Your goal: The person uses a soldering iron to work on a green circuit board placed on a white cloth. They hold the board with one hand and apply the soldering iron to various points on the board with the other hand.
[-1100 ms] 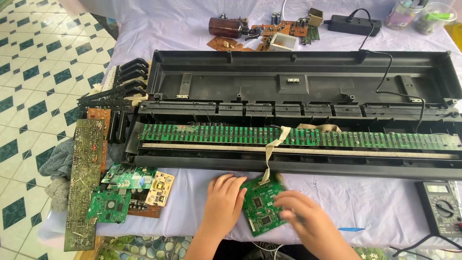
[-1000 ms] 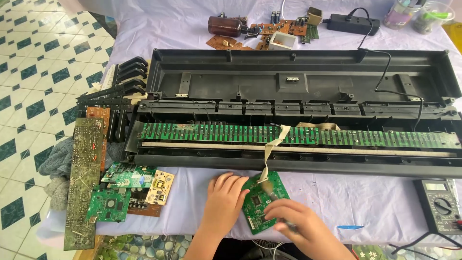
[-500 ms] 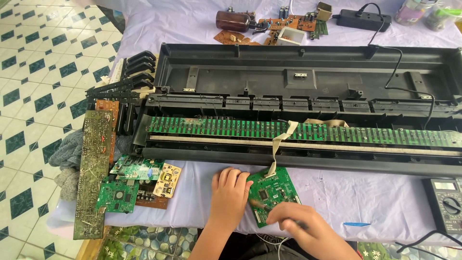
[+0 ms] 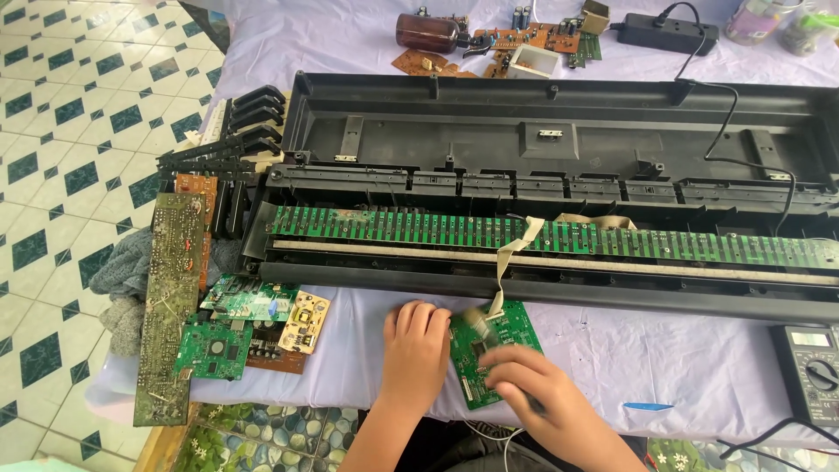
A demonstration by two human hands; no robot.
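A small green circuit board (image 4: 517,322) lies on the lilac cloth at the near table edge, joined by a pale ribbon cable (image 4: 505,262) to the opened black keyboard casing (image 4: 542,140). My left hand (image 4: 417,350) rests palm down on the cloth with its fingers against the board's left edge. My right hand (image 4: 533,398) lies over the board's lower half, closed on a thin dark-handled brush (image 4: 476,319). The brush's pale tip is blurred over the board's upper left part.
A long green contact board (image 4: 612,236) runs along the casing. A pile of loose circuit boards (image 4: 229,341) and a long narrow board (image 4: 166,306) lie at the left. A multimeter (image 4: 808,371) sits at the right edge, a power strip (image 4: 669,33) and small parts at the back.
My right hand has moved up from the board's lower right corner onto the board, and the brush tip now sweeps its upper left. My left hand has stayed in place.
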